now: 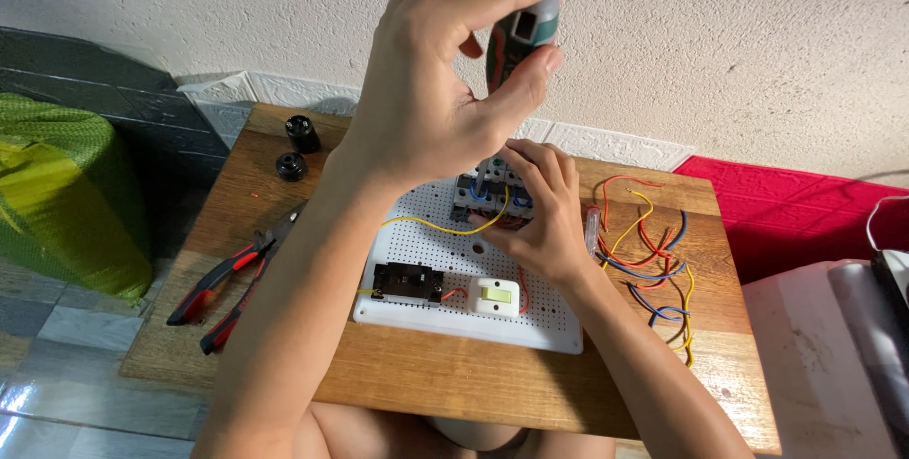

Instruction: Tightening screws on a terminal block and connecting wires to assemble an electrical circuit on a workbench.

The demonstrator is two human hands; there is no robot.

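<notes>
**Hands at the breaker row**

While the left hand (445,90) pinches a green-and-grey screwdriver handle (516,43) upright above the white perforated board (530,322), the right hand (540,218) presses closed fingers on the grey circuit breakers (483,185) at the board's far edge. Red-handled pliers (232,284) lie left, loose coloured wires (653,260) right; bare wooden tabletop (454,379) stays near.

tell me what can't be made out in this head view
- Screwdriver: its shaft and tip are hidden behind the left hand.
- Breakers: mostly covered by both hands; terminals not visible.
- Right hand: fingertips tucked among the breakers, so what they touch is unclear.
- Pliers: jaws partly hidden by the left forearm.
- Loose wires: ends too small to tell.
</notes>
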